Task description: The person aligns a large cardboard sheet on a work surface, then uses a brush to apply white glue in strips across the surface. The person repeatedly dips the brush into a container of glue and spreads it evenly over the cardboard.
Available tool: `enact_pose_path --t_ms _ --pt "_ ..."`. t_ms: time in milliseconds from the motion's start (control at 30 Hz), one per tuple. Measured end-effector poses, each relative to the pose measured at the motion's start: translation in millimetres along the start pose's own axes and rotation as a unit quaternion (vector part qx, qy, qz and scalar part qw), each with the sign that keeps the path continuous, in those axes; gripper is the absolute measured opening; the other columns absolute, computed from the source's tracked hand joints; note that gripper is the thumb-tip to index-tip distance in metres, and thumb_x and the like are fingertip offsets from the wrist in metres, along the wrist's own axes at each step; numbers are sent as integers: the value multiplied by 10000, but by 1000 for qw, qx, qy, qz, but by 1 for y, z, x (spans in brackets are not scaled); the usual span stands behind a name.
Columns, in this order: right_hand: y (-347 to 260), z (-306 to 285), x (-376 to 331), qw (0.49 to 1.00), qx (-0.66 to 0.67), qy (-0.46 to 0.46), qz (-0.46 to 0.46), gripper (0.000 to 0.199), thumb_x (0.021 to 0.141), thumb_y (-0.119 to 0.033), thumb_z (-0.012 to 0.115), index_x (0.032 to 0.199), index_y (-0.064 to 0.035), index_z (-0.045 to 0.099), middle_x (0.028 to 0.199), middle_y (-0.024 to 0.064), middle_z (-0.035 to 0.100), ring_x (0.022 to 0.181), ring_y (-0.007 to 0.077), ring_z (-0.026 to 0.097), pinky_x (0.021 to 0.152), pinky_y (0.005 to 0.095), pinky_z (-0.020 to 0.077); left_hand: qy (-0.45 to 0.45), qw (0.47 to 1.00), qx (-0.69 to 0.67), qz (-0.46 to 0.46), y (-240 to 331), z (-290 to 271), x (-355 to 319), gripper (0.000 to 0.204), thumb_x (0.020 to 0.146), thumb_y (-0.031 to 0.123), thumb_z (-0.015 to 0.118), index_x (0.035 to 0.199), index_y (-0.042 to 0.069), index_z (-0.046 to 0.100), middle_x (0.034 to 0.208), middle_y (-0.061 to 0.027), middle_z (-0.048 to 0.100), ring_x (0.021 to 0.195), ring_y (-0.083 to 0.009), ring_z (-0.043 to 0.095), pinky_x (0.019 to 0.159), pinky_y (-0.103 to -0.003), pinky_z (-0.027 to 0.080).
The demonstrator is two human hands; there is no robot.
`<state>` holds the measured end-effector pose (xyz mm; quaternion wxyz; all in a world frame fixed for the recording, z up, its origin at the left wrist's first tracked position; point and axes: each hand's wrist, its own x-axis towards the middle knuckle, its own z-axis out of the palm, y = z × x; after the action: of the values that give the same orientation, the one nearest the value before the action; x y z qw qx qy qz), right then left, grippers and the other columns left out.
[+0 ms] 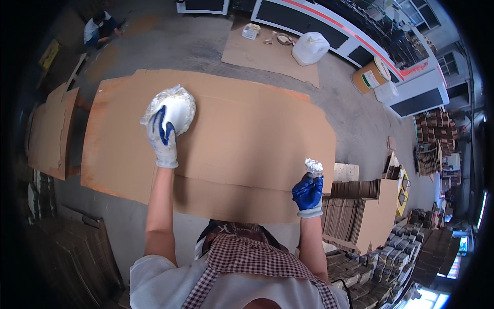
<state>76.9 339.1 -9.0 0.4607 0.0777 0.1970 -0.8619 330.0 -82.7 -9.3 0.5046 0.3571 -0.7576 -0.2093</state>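
While a big cardboard sheet covers the centre surface, left hand grips a white pad upper left; right hand clutches a wad at its right edge. Concrete floor open above.

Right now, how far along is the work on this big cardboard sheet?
Done: the cardboard sheet lies flat and unfolded. In hand: the left hand grips a white bowl of pale paste on the sheet; the right hand holds a whitish wad at its right edge. Left: no wet paste patch shows, so spreading looks barely started.
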Motion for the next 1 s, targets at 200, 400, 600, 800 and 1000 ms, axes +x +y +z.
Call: enact_pose_path --t_ms 200,400,600,800,1000 --pt "0 3 16 998 -33 45 -10 313 1041 -455 612 1147 -168 677 872 -25 722 726 106 676 669 283 561 -335 934 -21 118 74 74 -61 432 887 319 721 1272 127 688 1303 -112 663 1268 -343 565 1139 -502 393" --pt "-3 3 50 978 -153 100 -101 341 1079 -260 551 1341 -52 616 955 72 708 731 182 671 639 301 551 -333 932 105 100 94 145 -119 522 922 333 696 1402 139 626 1466 -160 551 1421 -365 435 1237 -557 236" --pt "-7 -5 106 916 -322 136 -195 349 989 -17 640 1339 -10 636 1116 83 730 929 171 717 775 299 606 -373 899 191 125 138 170 -147 638 964 453 644 1531 187 517 1593 -215 402 1509 -407 306 1255 -623 117" --pt "-23 -30 161 745 -596 171 -246 385 889 -100 791 1248 -15 684 1114 37 750 990 147 706 889 290 563 -430 850 265 150 146 176 -156 741 991 546 560 1617 194 380 1675 -220 278 1559 -411 215 1271 -629 37" --pt "-191 -157 128 692 -523 366 -338 370 870 -143 807 1200 -41 676 978 52 730 760 132 667 664 289 547 -446 835 281 157 151 189 -162 730 983 546 571 1600 192 409 1678 -221 273 1569 -409 199 1267 -645 25"
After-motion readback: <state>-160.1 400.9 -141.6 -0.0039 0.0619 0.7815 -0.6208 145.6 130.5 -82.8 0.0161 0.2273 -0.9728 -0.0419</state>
